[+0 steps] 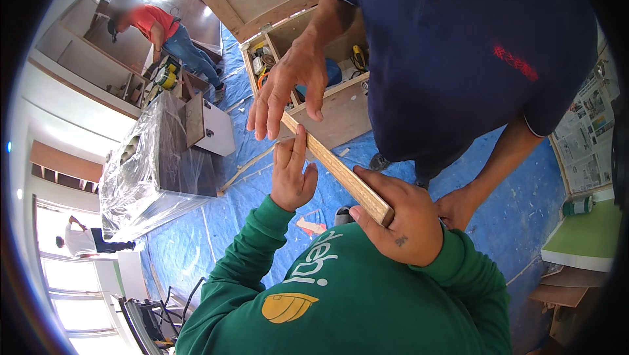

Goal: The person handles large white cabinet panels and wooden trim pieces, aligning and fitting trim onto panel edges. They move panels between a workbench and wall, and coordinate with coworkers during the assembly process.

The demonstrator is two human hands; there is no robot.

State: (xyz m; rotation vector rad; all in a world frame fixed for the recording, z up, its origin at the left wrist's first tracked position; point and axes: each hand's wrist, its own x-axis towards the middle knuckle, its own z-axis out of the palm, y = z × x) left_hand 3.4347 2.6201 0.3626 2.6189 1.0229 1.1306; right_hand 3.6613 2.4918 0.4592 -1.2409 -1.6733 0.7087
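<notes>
Blue sheeting below wooden strip

Grips wood strip at nr. end w/ R hand, touches farther edge w/ L hand, above blue sheet.

Bright daylight; left windows blown out; edges curved, dark.

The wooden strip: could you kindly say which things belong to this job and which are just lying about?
In hand: wooden strip; right hand gripping it; left hand near its far end; co-worker's hand close by.
Lying about: wooden toolbox; plastic-wrapped cabinet; green cylinder.
</notes>
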